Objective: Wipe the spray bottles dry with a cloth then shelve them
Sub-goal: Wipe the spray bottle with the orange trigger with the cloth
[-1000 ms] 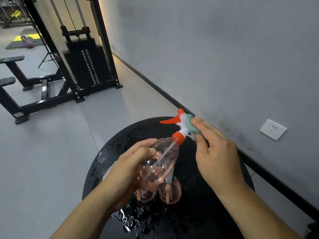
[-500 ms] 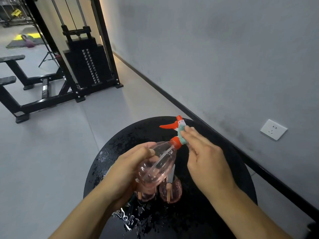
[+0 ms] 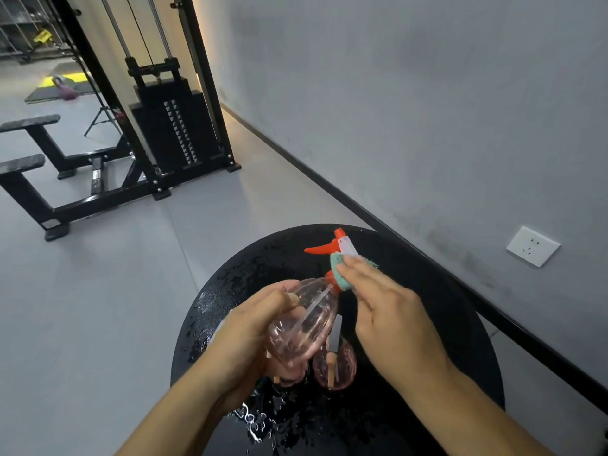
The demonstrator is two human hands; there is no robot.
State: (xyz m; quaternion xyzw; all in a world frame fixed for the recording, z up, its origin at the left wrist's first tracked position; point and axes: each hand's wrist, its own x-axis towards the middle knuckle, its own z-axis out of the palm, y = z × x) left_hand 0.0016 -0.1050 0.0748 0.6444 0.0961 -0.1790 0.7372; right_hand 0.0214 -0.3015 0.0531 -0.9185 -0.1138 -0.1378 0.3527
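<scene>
Held spray bottle (image 3: pixel 301 325): pink, translucent, gripped round its belly by the left hand (image 3: pixel 250 334) above a round black desk (image 3: pixel 437 311) beaded with water. Long axis tilted up and away to the right, orange-and-white trigger head (image 3: pixel 335 246) at the far end, base toward the wearer. Right hand (image 3: pixel 391 319) nearer that head: fingers (image 3: pixel 363 274) extended and pressed together, holding a small teal cloth (image 3: pixel 342 271) against the neck just under the trigger. Left-hand fingers curled round the body, thumb on top.

Count: three pink bottles made out, one held, one (image 3: pixel 335 363) standing on the desk directly beneath, and a third (image 3: pixel 289 378) largely hidden behind the held bottle and the left hand; whether more lie behind cannot be told. One cloth. No shelf in view.

Judged step: drying of the neck and head, with the belly probably to follow along the same axis, toward the left hand.

Surroundings: grey wall with one socket (image 3: pixel 532 246); cable weight machine (image 3: pixel 171 126) farther off on the floor.
</scene>
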